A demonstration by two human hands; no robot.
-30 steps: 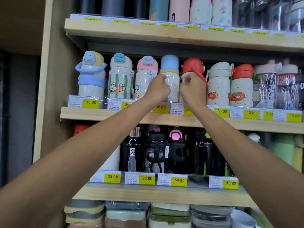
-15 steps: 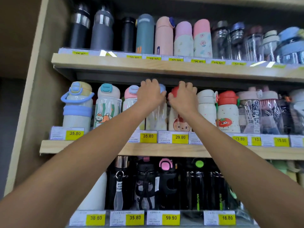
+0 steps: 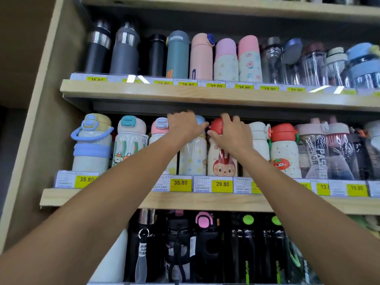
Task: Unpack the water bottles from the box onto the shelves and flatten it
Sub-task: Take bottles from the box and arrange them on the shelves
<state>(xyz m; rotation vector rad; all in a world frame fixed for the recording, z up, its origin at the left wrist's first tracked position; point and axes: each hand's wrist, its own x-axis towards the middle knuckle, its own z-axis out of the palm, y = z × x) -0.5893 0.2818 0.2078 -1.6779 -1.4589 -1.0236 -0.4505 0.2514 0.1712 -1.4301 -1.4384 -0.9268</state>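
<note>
Both hands have climbed from the fronts of the bottles to their tops, and the view has tipped upward, so the middle shelf sits lower in frame.

The left hand curls over the cap of the blue-lidded bottle. The right hand wraps the cap of the red-lidded bottle, thumb on its near side and fingers over the top. The fingertips are hidden behind the caps, so how firm either hold is remains a guess.

The row is packed tight. The pink-lidded bottle stands just beside the left hand and the white bottle just beside the right. A sideways shove could likely knock either one into its neighbours. Pulling forward by the caps might tip a bottle over the price-tag strip at the shelf's front edge. The upper shelf hangs close above the knuckles, leaving little room to lift.

Both bottles stand upright near the front edge of the middle shelf, touching each other, each directly under its hand. The box is not in view.
</note>
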